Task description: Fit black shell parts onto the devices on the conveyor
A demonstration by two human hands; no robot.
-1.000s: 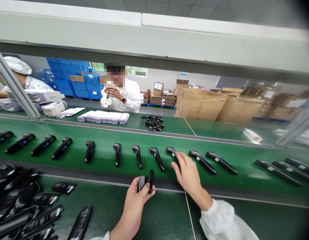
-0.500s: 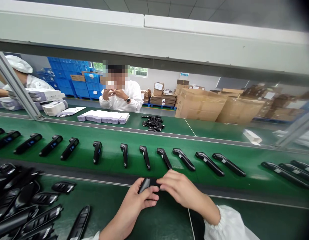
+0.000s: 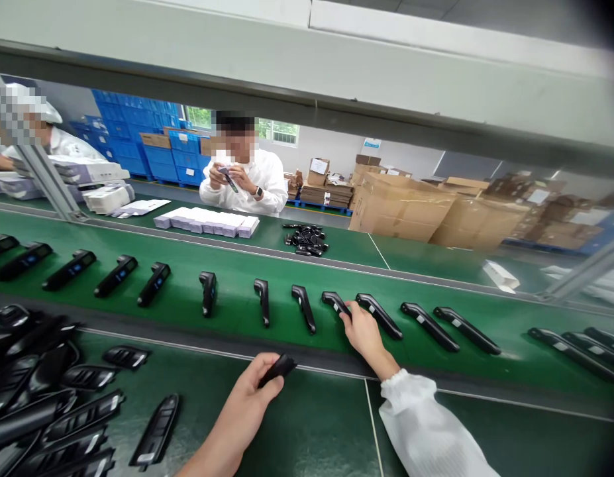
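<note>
My left hand [image 3: 250, 399] holds a small black cover piece [image 3: 277, 368] above the near green bench. My right hand [image 3: 362, 334] reaches onto the green conveyor belt [image 3: 436, 301] and grips the lower end of a black handheld device [image 3: 336, 305]. That device lies in a long row of similar black devices on the belt; its neighbours are a device [image 3: 303, 307] on the left and a device [image 3: 379, 315] on the right. A white sleeve covers my right forearm.
A pile of black cover pieces [image 3: 43, 404] lies at the near left. Across the belt a person in white [image 3: 244, 179] handles a device, with white boxes [image 3: 207, 222] and a heap of black parts [image 3: 307, 240] before them. Cardboard cartons [image 3: 401, 209] stand behind. Another person sits far left.
My right hand left the piece in my left hand and reached forward to a device on the belt. The row of devices has shifted rightward.
</note>
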